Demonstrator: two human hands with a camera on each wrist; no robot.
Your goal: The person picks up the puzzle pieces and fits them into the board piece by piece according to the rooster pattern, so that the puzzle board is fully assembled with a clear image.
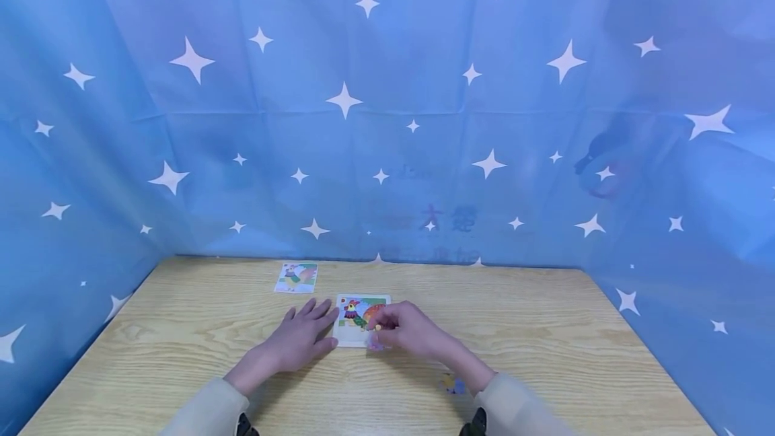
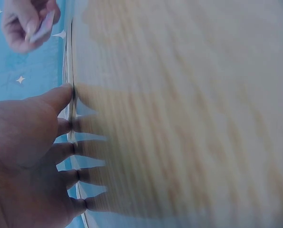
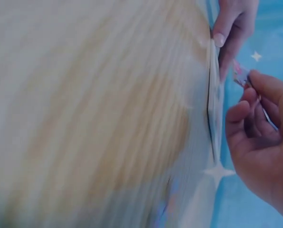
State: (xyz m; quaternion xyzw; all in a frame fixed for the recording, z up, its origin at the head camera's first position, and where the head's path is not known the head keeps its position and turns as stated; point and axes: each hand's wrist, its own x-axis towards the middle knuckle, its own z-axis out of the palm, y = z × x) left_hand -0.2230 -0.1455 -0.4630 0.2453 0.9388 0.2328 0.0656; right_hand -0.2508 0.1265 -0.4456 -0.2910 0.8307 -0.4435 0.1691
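A small white-bordered jigsaw puzzle board (image 1: 349, 338) with a colourful rooster picture lies flat on the table. My left hand (image 1: 301, 338) rests palm down with fingers spread, its thumb and a fingertip right at the board's left edge. Over the board's lower right part, my right hand (image 1: 413, 332) pinches a small puzzle piece (image 3: 240, 75) between thumb and fingers. Pink and white show on that piece in the right wrist view. The right hand covers part of the rooster's body and tail.
A paper card (image 1: 297, 278) with a paler rooster picture lies behind the left hand. Close to the right forearm is a loose yellow and blue puzzle piece (image 1: 453, 383). A blue star-patterned curtain (image 1: 387, 153) stands along the back and sides of the wooden table (image 1: 575, 342).
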